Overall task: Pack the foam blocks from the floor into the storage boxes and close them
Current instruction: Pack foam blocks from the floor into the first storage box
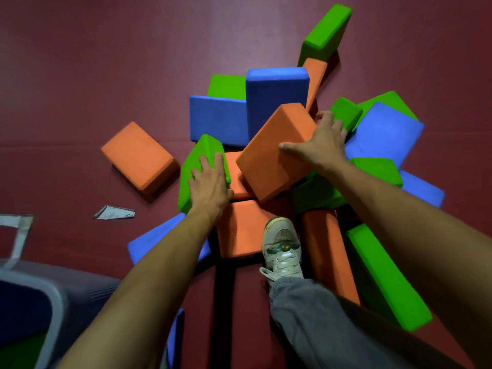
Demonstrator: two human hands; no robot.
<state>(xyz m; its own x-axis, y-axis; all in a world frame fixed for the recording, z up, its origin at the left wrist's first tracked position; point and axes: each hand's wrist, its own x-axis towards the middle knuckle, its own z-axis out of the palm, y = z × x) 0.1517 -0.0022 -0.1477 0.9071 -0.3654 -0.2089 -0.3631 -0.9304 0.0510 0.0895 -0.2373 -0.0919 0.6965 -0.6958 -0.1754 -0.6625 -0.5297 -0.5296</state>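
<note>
Head view: the pile of foam blocks (277, 97) lies on the red floor (106, 62), centre and right of the frame, with my shoe (282, 246) among them.
Right hand (322, 145): grasping the orange block (274, 153) at centre frame, thumb flat across its broad face, fingers curled over its upper-right end.
Left hand (210, 182): grasping the green block (197, 166) just left of the orange one, fingers over its upper face, thumb tucked at the near side.
Orange block's axis: the long side runs from lower left to upper right, and it leans tilted on the pile.
Green block's axis: it stands on edge, long side nearly bottom to top in the frame, leaning a little right.
Handling: I judge them light, soft-skinned yet shape-keeping, matt rather than slippery, with nothing to break. One hand per block should do, pinched across the thin side.
Storage box (53, 296): lower left corner, open, blue and green showing inside.
</note>
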